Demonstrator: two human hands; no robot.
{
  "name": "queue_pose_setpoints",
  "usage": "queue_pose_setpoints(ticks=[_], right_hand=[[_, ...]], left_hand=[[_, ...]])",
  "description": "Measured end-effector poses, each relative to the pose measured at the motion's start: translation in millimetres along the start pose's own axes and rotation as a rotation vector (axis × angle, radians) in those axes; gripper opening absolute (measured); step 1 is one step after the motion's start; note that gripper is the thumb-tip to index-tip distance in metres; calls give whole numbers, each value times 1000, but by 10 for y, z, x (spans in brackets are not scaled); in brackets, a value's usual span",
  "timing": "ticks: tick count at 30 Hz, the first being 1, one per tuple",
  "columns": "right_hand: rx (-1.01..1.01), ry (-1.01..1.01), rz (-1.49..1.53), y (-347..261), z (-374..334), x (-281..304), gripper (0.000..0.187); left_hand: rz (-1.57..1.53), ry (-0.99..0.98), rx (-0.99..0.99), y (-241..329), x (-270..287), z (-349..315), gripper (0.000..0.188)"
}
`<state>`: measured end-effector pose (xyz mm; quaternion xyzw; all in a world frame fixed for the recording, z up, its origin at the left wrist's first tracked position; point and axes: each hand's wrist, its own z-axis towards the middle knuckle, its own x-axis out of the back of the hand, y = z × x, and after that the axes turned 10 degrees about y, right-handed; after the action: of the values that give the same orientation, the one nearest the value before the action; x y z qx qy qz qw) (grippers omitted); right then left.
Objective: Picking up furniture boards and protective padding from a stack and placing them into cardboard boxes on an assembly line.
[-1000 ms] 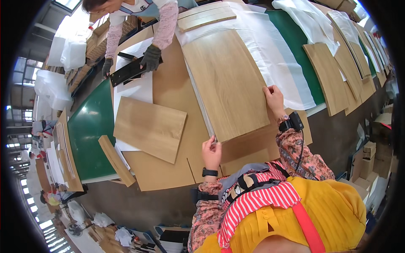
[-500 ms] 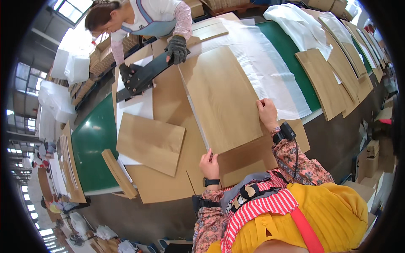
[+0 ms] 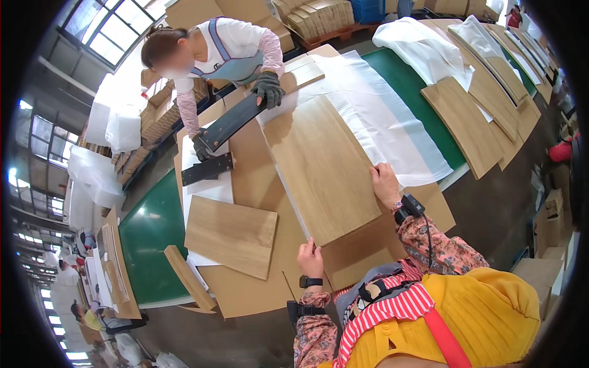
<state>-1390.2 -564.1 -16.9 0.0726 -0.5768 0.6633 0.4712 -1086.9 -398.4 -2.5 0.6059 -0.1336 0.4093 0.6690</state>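
Shifted since a moment ago: long flat black board (image 3: 233,124), now standing clear of a shorter black board (image 3: 205,169). Bare left hand (image 3: 311,260): is pinching the near left corner of a large rectangular wood-grain panel (image 3: 322,168), lying over brown cardboard (image 3: 245,295). Bare right hand (image 3: 385,186): is gripping the panel's right edge. Smaller wood-grain panel (image 3: 230,235): is lying left of it. Co-worker's grey-gloved hands (image 3: 268,91): are holding the long board, far left of the panel.

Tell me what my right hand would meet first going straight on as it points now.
The large wood-grain panel: your right hand points in across its right edge, apparently touching it. Depth is unclear, so it might slide over the top.
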Motion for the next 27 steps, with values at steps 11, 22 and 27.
queue_pose_setpoints(ticks=[11,22,27], right_hand=[[103,30,-51,-164,-170,-19,22],[76,59,-38,-157,-185,-73,24],[95,118,-53,-161,-201,-81,23]], left_hand=[[16,-39,-12,-56,69,16,39],[69,-128,-57,-13,115,5,43],[67,-147,-163,-64,160,13,42]])
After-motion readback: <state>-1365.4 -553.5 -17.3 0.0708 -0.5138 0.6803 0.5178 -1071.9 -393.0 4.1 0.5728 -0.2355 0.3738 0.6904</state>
